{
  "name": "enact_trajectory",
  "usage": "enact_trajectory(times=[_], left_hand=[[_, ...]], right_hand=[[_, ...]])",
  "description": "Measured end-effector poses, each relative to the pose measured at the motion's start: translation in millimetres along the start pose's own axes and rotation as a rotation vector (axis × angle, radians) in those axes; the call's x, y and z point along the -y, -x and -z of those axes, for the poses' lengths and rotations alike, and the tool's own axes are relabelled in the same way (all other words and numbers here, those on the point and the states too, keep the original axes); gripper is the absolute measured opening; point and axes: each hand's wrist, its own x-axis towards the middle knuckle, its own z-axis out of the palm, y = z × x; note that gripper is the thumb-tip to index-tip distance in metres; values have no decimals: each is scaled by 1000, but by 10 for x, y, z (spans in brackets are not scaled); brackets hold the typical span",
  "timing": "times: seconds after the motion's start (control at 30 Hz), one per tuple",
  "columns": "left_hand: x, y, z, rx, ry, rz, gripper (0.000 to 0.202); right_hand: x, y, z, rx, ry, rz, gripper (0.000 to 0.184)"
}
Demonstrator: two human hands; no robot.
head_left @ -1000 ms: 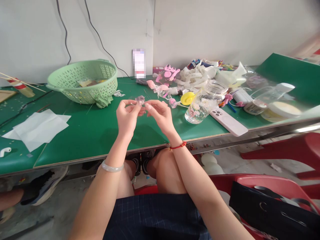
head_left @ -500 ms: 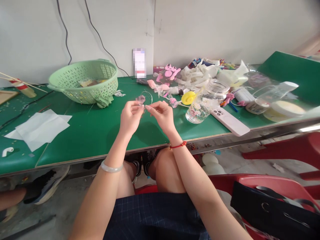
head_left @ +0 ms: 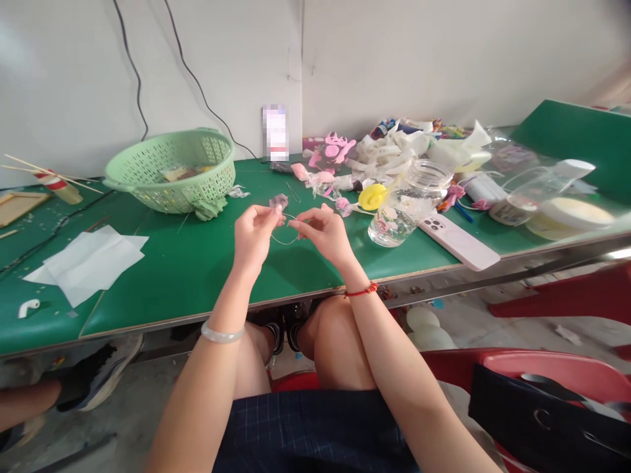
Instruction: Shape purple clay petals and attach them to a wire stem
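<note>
My left hand (head_left: 252,235) is closed in a pinch on a small, crumpled, greyish-purple piece (head_left: 279,200), which sticks up past the fingertips. A thin, pale, springy wire (head_left: 283,243) bows in a loop between my two hands, above the green tabletop (head_left: 207,263). Its other side is pinched between the thumb and forefinger of my right hand (head_left: 323,233). The exact spot where wire and purple piece meet is hidden by the left fingers. Just beyond the hands lies another thin bent wire (head_left: 293,192).
A green basket (head_left: 167,190) stands at the back left, with white paper sheets (head_left: 93,263) nearer the front. To the right are a clear jar (head_left: 399,217), a yellow disc (head_left: 372,196), a pale phone (head_left: 461,243) and heaped white strips (head_left: 394,151). Another phone (head_left: 275,135) leans against the wall.
My hands have drawn slightly apart. The wire loop, which stood up beyond the fingers, now bows down between them toward me. The camera view has shifted a little.
</note>
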Motion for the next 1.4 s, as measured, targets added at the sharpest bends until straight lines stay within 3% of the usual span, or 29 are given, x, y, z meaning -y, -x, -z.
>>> enact_trajectory(times=[0.13,0.37,0.5,0.83,0.97,1.23,1.4], left_hand=[[-44,37,-16,99,15,78,36],[-104,47,-66,92,193,142,29],[-132,58,-74,159,240,167,31],[8,41,-10,298,120,92,38],[-21,49,-22,301,99,151,43],[-37,104,-21,382,120,237,48],[-83,90,-15,383,131,245,44]], right_hand=[[43,4,12,17,15,16,43],[-11,-39,41,73,-217,-4,48],[-13,-32,46,50,-254,-6,44],[68,3,109,-48,118,207,16],[71,7,147,-56,182,210,13],[-51,-12,142,-58,98,116,15],[-70,-22,111,-17,-36,79,39]])
